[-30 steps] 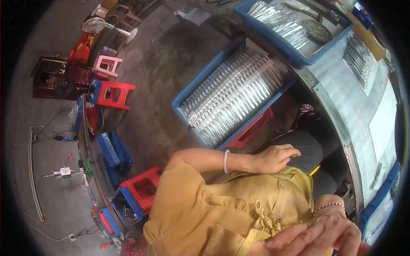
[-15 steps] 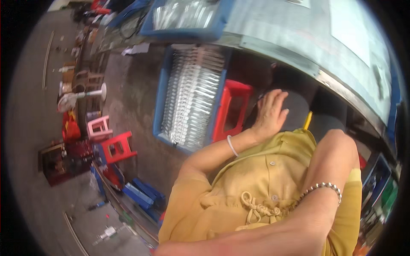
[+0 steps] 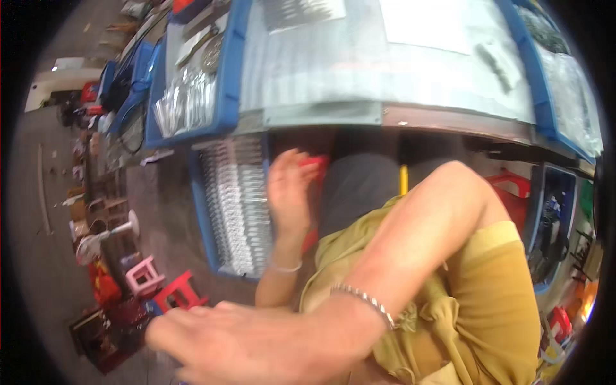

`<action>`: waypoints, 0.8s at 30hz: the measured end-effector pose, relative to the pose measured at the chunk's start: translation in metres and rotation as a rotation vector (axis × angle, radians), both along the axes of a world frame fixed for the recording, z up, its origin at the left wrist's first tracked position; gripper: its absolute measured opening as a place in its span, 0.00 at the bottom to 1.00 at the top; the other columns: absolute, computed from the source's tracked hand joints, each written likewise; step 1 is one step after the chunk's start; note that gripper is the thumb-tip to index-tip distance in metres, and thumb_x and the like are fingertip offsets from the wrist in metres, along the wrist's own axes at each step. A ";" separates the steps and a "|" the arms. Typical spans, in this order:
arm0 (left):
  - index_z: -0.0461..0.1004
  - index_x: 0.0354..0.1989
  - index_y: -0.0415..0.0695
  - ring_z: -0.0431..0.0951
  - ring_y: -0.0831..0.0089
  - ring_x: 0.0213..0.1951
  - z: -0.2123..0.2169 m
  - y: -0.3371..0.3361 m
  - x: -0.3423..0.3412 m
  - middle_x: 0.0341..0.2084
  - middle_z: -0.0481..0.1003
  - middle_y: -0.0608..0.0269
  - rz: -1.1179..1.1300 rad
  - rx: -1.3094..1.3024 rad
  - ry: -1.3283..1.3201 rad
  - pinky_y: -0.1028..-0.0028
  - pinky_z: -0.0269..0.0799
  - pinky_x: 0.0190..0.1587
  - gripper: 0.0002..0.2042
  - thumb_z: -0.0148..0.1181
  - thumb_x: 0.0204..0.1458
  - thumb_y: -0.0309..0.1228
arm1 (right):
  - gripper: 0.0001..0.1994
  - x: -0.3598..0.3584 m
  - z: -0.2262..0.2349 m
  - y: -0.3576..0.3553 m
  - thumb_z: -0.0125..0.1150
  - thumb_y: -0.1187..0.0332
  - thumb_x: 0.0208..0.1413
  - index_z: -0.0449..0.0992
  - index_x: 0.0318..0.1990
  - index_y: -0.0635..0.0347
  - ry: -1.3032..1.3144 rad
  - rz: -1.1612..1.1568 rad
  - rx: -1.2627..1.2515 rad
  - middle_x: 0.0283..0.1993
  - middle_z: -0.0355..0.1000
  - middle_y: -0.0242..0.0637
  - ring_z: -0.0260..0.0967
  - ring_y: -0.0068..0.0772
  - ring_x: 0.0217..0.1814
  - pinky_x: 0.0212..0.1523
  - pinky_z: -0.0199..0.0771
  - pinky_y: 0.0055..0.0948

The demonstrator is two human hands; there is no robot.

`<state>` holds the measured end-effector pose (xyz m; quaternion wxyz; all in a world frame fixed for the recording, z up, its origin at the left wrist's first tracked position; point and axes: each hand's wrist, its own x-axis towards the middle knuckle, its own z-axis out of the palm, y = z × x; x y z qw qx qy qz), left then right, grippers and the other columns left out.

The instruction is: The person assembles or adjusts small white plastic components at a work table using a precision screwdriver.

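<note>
My left hand [image 3: 289, 192], a pale band at its wrist, is raised beside a blue crate [image 3: 204, 221] standing low by the bench. Its fingers are stretched upward, and I see nothing in them. Tight rows of shiny, silvery, clear-wrapped pieces [image 3: 237, 205] fill the crate; their kind is not clear. Behind that hand a red stool [image 3: 314, 183] shows in part. My right hand [image 3: 237, 343], large and smeared by motion, reaches across my body to the lower left, a beaded bracelet on its wrist. Its fingers are too blurred to read.
The pale bench top [image 3: 308, 80] runs across the front, with a white sheet [image 3: 427, 22] on it. One blue bin [image 3: 230, 70] with clear-wrapped pieces stands at its left, another blue bin [image 3: 536, 70] at its right. Pink [image 3: 144, 276] and red stools [image 3: 179, 292] stand far left.
The view has swung rightward, so the bench now lies straight across. My left hand has moved from near my lap to beside the crate. My right hand has come into view at lower left.
</note>
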<state>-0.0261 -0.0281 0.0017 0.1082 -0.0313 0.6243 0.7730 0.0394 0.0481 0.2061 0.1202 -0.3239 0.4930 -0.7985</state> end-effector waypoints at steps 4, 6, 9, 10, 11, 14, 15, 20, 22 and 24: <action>0.69 0.49 0.37 0.75 0.72 0.34 0.045 -0.025 -0.015 0.39 0.75 0.55 0.289 0.189 0.300 0.72 0.71 0.39 0.10 0.46 0.63 0.24 | 0.09 -0.016 -0.078 0.079 0.54 0.69 0.58 0.68 0.42 0.64 -0.112 0.183 0.281 0.37 0.72 0.49 0.73 0.50 0.40 0.39 0.73 0.40; 0.69 0.43 0.37 0.73 0.71 0.31 0.082 -0.020 -0.006 0.35 0.72 0.55 0.174 0.191 0.469 0.71 0.72 0.38 0.08 0.42 0.63 0.25 | 0.09 -0.007 -0.113 0.125 0.53 0.69 0.60 0.71 0.45 0.63 -0.058 -0.052 0.532 0.39 0.73 0.47 0.73 0.51 0.43 0.43 0.73 0.41; 0.66 0.38 0.43 0.68 0.65 0.34 0.128 -0.029 0.038 0.34 0.68 0.58 0.027 0.194 0.608 0.65 0.69 0.36 0.13 0.51 0.60 0.42 | 0.09 0.013 -0.159 0.166 0.54 0.71 0.57 0.71 0.44 0.63 0.032 -0.318 0.951 0.38 0.70 0.49 0.71 0.53 0.39 0.40 0.72 0.43; 0.66 0.38 0.43 0.68 0.65 0.34 0.148 -0.025 0.049 0.34 0.68 0.58 0.063 0.213 0.611 0.65 0.69 0.36 0.13 0.51 0.60 0.42 | 0.10 0.022 -0.169 0.175 0.57 0.76 0.53 0.72 0.44 0.64 -0.011 -0.370 1.156 0.38 0.71 0.46 0.70 0.52 0.40 0.41 0.71 0.40; 0.67 0.34 0.45 0.66 0.67 0.29 0.177 -0.008 0.058 0.28 0.65 0.62 0.117 -0.314 0.810 0.66 0.69 0.35 0.13 0.50 0.60 0.42 | 0.10 0.029 -0.179 0.183 0.57 0.76 0.53 0.72 0.44 0.64 -0.006 -0.358 1.190 0.38 0.71 0.46 0.70 0.52 0.40 0.41 0.71 0.40; 0.67 0.22 0.50 0.63 0.74 0.16 0.252 0.029 0.073 0.09 0.58 0.74 0.206 -1.988 1.144 0.69 0.68 0.32 0.16 0.46 0.60 0.41 | 0.12 0.044 -0.201 0.202 0.60 0.76 0.50 0.72 0.44 0.63 0.092 -0.616 1.418 0.42 0.70 0.47 0.67 0.54 0.45 0.45 0.67 0.44; 0.67 0.22 0.50 0.63 0.74 0.16 0.251 0.030 0.077 0.09 0.58 0.74 0.214 -1.974 1.136 0.69 0.68 0.32 0.16 0.46 0.60 0.41 | 0.12 0.046 -0.203 0.204 0.60 0.76 0.50 0.72 0.44 0.63 0.097 -0.614 1.434 0.42 0.70 0.47 0.67 0.54 0.45 0.45 0.67 0.44; 0.63 0.35 0.48 0.59 0.75 0.31 0.242 0.021 0.111 0.25 0.57 0.71 0.545 -2.199 1.072 0.69 0.60 0.43 0.08 0.46 0.61 0.38 | 0.13 0.043 -0.226 0.195 0.62 0.73 0.49 0.73 0.43 0.58 0.163 -0.681 1.597 0.41 0.70 0.42 0.66 0.47 0.44 0.43 0.64 0.41; 0.62 0.40 0.47 0.57 0.76 0.37 0.240 0.008 0.116 0.32 0.57 0.69 0.679 -2.289 1.043 0.70 0.57 0.48 0.08 0.46 0.62 0.37 | 0.11 0.042 -0.237 0.192 0.62 0.70 0.49 0.74 0.41 0.56 0.226 -0.739 1.646 0.38 0.70 0.40 0.66 0.45 0.43 0.42 0.62 0.41; 0.60 0.46 0.46 0.56 0.76 0.43 0.237 0.010 0.079 0.39 0.57 0.68 0.821 -2.358 1.011 0.70 0.54 0.52 0.09 0.46 0.62 0.36 | 0.08 0.043 -0.244 0.190 0.59 0.68 0.50 0.75 0.39 0.56 0.256 -0.793 1.678 0.37 0.70 0.39 0.67 0.44 0.42 0.41 0.62 0.42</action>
